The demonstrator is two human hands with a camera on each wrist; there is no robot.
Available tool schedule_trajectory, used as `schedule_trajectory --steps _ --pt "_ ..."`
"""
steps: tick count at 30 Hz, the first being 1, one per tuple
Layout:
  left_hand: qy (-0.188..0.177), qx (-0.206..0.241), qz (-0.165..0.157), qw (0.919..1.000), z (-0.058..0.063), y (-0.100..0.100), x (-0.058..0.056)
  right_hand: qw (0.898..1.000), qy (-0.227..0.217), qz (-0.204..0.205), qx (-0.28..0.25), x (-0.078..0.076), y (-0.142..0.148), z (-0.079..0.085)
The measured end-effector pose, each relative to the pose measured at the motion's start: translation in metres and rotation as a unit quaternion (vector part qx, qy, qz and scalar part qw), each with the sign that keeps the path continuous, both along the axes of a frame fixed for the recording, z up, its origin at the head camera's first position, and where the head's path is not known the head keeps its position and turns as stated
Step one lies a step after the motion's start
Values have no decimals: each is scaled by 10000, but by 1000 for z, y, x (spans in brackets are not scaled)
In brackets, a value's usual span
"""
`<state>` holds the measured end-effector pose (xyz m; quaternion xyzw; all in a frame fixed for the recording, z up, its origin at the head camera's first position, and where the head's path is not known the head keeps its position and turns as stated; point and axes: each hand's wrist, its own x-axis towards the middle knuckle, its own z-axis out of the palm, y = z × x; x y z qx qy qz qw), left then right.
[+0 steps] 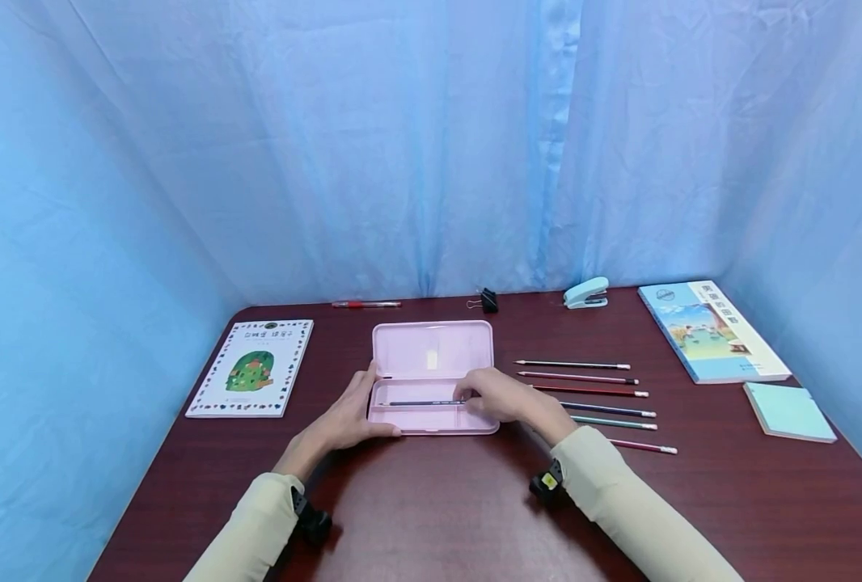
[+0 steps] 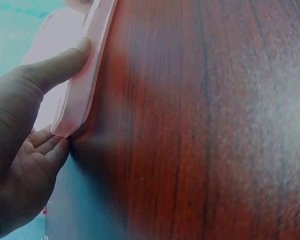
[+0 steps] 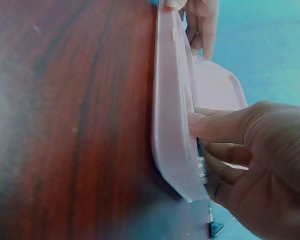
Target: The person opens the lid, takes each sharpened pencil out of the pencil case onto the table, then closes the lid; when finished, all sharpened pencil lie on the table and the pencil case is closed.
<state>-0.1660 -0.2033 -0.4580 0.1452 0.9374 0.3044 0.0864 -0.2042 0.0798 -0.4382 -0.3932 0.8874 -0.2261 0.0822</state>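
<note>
A pink pencil case (image 1: 433, 335) lies with its lid raised at the middle of the table. My left hand (image 1: 349, 414) holds the case's left end, thumb on the front wall and fingers along the side; the left wrist view shows the thumb (image 2: 65, 64) against the pink wall. Inside the case's rear compartment is a dark pencil (image 1: 416, 402), tip to the left. My right hand (image 1: 502, 396) reaches into the case and pinches this pencil near its right end. In the right wrist view the pencil's metal ferrule (image 3: 202, 167) shows below the fingers, which hide part of the pencil.
Several pencils (image 1: 584, 390) lie in a row right of the case, some partly behind the right arm. A picture book (image 1: 252, 368) lies left. Along the back are a red pen (image 1: 367, 304), a binder clip (image 1: 488, 301) and a stapler (image 1: 586, 293). A book (image 1: 715, 331) and notepad (image 1: 789, 411) lie right.
</note>
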Motion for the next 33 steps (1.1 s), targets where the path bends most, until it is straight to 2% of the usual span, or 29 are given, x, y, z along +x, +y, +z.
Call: schedule_trajectory --steps 3,7,11,15,20,29,33 --pt "70 44 -39 10000 0 0 0 9997 75 -123 -212 2 2 -2" --pt "112 67 -61 9999 -1 0 -1 9960 33 -488 -745 4 12 -2" --pt "119 54 -66 9999 -1 1 -1 9870 -149 -853 -1353 8 32 3" --pt "180 27 -75 9998 -2 0 -2 9817 -88 -1004 -1615 17 59 7" --pt "84 -5 -11 10000 -3 0 -2 9789 406 -1214 -1592 30 97 6" --pt "89 42 12 10000 -2 1 0 9717 266 -2062 -1120 75 162 -7" --pt "149 39 -18 9999 -3 0 0 9673 281 -2281 -1074 96 187 -12"
